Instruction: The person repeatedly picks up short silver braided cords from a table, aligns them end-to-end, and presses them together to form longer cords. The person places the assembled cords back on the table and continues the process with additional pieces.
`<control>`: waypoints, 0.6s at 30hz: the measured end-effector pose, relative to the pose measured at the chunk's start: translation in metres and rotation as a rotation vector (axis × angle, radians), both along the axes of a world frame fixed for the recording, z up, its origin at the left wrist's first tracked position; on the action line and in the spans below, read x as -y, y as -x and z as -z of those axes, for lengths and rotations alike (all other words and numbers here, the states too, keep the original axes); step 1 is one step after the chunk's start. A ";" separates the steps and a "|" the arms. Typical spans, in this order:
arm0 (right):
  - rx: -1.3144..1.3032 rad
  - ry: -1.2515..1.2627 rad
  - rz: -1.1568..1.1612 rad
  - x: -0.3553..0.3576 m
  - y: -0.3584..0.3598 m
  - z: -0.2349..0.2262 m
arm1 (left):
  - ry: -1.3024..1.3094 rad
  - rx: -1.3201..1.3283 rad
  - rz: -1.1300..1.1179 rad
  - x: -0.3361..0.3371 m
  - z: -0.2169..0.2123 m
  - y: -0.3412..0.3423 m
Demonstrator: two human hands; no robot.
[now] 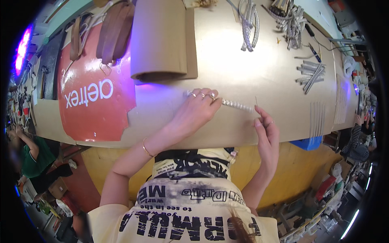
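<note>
And the silver braided strip point(239, 105) lay toward the desk's point(231, 131) near edge, fingers of the left hand point(198, 110) clamped on it, right hand point(267, 131) grip impossible to tell; likely light, bendy, best pinched near its ends

We see a rough-textured, metallic-looking silvery braided strip point(238, 105), a matt brown cardboard roll point(159, 38), a glossy red sheet point(91, 115) and a smooth, gleaming tabletop point(227, 75).

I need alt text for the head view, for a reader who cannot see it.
A person's left hand holds a silvery braided strip over a table; the right hand seems to hold a thin piece near its end. A brown roll and silvery bundles lie beyond.
</note>
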State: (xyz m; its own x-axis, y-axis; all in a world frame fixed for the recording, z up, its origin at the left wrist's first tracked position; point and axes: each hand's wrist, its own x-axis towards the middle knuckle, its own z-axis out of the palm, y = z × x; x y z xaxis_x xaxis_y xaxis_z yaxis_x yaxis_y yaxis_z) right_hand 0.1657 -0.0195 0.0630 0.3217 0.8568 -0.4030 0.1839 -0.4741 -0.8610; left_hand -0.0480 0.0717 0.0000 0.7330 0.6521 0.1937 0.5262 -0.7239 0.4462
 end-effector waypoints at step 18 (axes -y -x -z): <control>0.003 -0.014 0.019 0.004 0.010 -0.001 | -0.131 0.187 -0.122 0.018 -0.010 0.020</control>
State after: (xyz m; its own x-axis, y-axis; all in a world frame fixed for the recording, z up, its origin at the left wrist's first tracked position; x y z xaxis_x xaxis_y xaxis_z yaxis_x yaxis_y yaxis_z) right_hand 0.1556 -0.0239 0.0643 0.3391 0.8560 -0.3902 0.1776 -0.4656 -0.8670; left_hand -0.0679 0.0533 0.0098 0.5943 0.6939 0.4065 0.5302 -0.7182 0.4506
